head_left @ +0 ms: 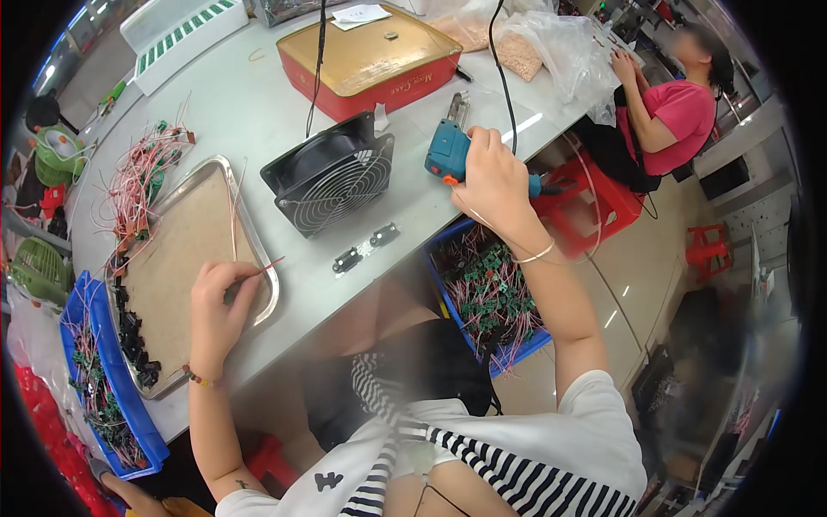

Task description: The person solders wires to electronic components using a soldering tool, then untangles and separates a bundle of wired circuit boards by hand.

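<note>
1. Left hand (222,297): thumb and finger pinched closed on a thin red wire (273,264), over the right rim of the metal tray (185,258).
2. Right hand (498,177): fingers wrapped round a teal hand tool (448,153), right of the black fan (336,185). We can't tell if the trigger's pressed. Tip is well apart from the wire, so we'd call this piece unfinished.
3. Two small black parts (384,233) near the bench edge; we see no wires on them. More black parts (133,336) line the tray's left side. We'd judge these pending.
4. Wired green boards (151,185) heaped beyond the tray; more fill the right blue bin (517,349). Plenty in stock; we can't tell finished from waiting.
5. Writing: lettering on the red-and-gold tin (370,60); marks on its paper slip (360,14) too small for us.
</note>
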